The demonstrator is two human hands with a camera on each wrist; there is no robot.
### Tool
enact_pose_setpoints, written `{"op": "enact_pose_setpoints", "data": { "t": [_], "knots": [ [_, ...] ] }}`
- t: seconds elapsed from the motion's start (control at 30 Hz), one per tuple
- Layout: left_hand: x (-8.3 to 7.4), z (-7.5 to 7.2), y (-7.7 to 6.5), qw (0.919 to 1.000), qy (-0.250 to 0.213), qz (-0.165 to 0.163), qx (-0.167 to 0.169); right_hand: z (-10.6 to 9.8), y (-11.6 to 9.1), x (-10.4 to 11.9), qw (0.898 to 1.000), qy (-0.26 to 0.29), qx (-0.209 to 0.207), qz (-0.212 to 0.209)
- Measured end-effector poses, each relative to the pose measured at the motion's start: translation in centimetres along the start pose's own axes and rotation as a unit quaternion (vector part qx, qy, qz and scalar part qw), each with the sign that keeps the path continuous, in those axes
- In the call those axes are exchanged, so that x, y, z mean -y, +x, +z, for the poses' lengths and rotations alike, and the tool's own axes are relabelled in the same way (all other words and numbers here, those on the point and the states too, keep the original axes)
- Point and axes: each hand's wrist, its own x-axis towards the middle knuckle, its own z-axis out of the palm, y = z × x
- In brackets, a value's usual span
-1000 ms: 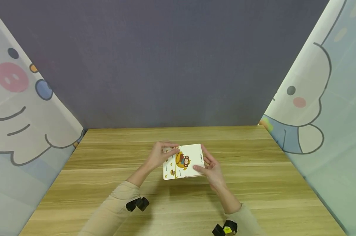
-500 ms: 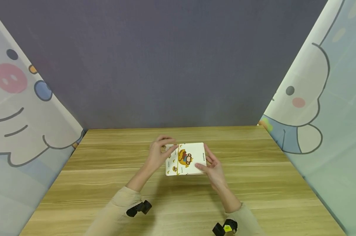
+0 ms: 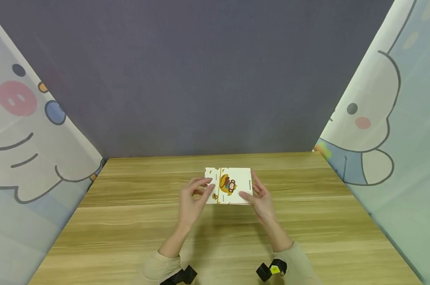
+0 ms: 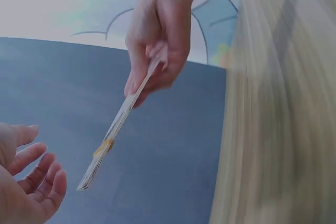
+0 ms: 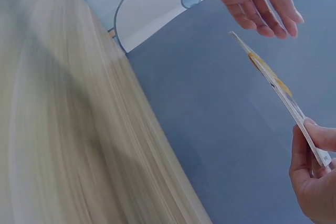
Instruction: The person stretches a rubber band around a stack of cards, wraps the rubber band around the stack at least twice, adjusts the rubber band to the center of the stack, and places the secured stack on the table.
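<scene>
Left wrist: booklet (image 4: 116, 123) juts from right hand (image 4: 160, 40), near left hand (image 4: 22, 195).

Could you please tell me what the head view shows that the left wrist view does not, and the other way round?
Only the head view shows the monkey picture on the face of the white booklet, the pale sleeves and the pink printed snout.

Only the left wrist view shows the booklet edge-on, with a visible gap between its lower end and the left hand.

Both show the right hand gripping the booklet, the left hand near its other end, the wooden tabletop and the dark backdrop.
</scene>
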Motion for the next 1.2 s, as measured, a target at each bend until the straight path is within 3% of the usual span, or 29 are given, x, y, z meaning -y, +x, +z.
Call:
{"op": "enact_pose_setpoints", "data": {
  "t": [0.13, 0.27, 0.6, 0.63, 0.77, 0.8, 0.83, 0.87, 0.93, 0.97, 1.0, 1.03, 1.07, 1.2],
  "knots": [
    [-1.5, 0.2, -1.1, 0.9987, -0.039, -0.029, -0.017, 0.0, 0.2, 0.1, 1.000, 0.012, -0.007, 0.000],
    [-1.1, 0.5, -2.3, 0.9935, -0.076, -0.076, -0.036, 0.0, 0.4, 0.3, 1.000, 0.018, -0.014, 0.004],
    [3.3, 2.0, -4.8, 0.9729, -0.153, -0.159, -0.068, 0.0, 0.6, 0.6, 1.000, 0.021, -0.017, -0.002],
    [5.0, 2.4, -5.2, 0.9710, -0.174, -0.150, -0.067, 0.0, 0.6, 0.6, 1.000, 0.023, -0.017, -0.002],
    [9.0, 3.6, -6.3, 0.9625, -0.201, -0.171, -0.063, 0.0, 0.5, 0.7, 0.999, 0.030, -0.014, -0.003],
    [9.3, 3.7, -6.6, 0.9598, -0.218, -0.167, -0.060, 0.1, 0.5, 0.6, 0.999, 0.031, -0.013, -0.003],
    [10.6, 4.1, -6.8, 0.9563, -0.219, -0.184, -0.063, 0.1, 0.5, 0.6, 0.999, 0.031, -0.013, -0.003],
    [10.6, 4.2, -6.9, 0.9532, -0.210, -0.207, -0.066, 0.1, 0.5, 0.6, 0.999, 0.033, -0.013, -0.003],
    [12.3, 4.8, -7.2, 0.9482, -0.215, -0.222, -0.073, 0.1, 0.5, 0.6, 0.999, 0.035, -0.013, -0.002],
    [12.7, 5.0, -7.3, 0.9456, -0.220, -0.228, -0.076, 0.1, 0.5, 0.5, 0.999, 0.036, -0.014, -0.003],
    [12.1, 5.0, -7.2, 0.9437, -0.232, -0.223, -0.079, 0.2, 0.4, 0.5, 0.999, 0.036, -0.016, -0.003],
    [13.0, 5.4, -7.2, 0.9423, -0.226, -0.232, -0.085, 0.1, 0.5, 0.5, 0.999, 0.036, -0.017, -0.002],
    [12.9, 5.5, -7.2, 0.9428, -0.230, -0.225, -0.087, 0.1, 0.5, 0.5, 0.999, 0.037, -0.018, -0.001],
    [11.4, 5.7, -6.7, 0.9394, -0.246, -0.215, -0.103, 0.0, 0.7, 0.5, 0.999, 0.037, -0.013, -0.008]
  ]
}}
